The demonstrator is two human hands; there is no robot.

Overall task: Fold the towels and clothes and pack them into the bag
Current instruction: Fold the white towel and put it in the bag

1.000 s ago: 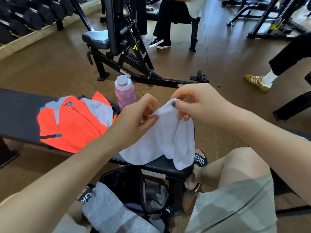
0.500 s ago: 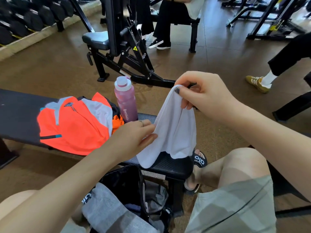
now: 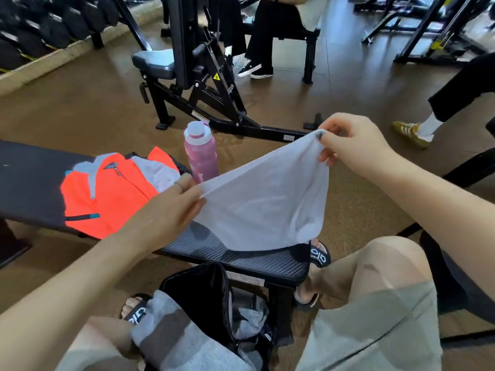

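Observation:
A white towel [image 3: 263, 199] hangs stretched between my two hands above the black bench [image 3: 241, 257]. My left hand [image 3: 171, 210] pinches its lower left corner. My right hand [image 3: 353, 145] pinches the upper right corner, higher up. The towel's bottom edge sags onto the bench pad. An orange and grey sports shirt [image 3: 112, 194] lies on the bench to the left. The open black bag [image 3: 203, 290] stands on the floor between my knees, with a grey striped cloth [image 3: 176, 336] draped over its front rim.
A pink water bottle [image 3: 201, 153] stands upright on the bench behind the towel. A black exercise machine [image 3: 203, 84] stands on the brown floor beyond. Other people's legs and shoes show at the back and right. Dumbbell racks [image 3: 40, 30] line the far left.
My left hand slid down and left along the towel's edge while my right hand moved right. The towel went from bunched and hanging to spread wide between both hands.

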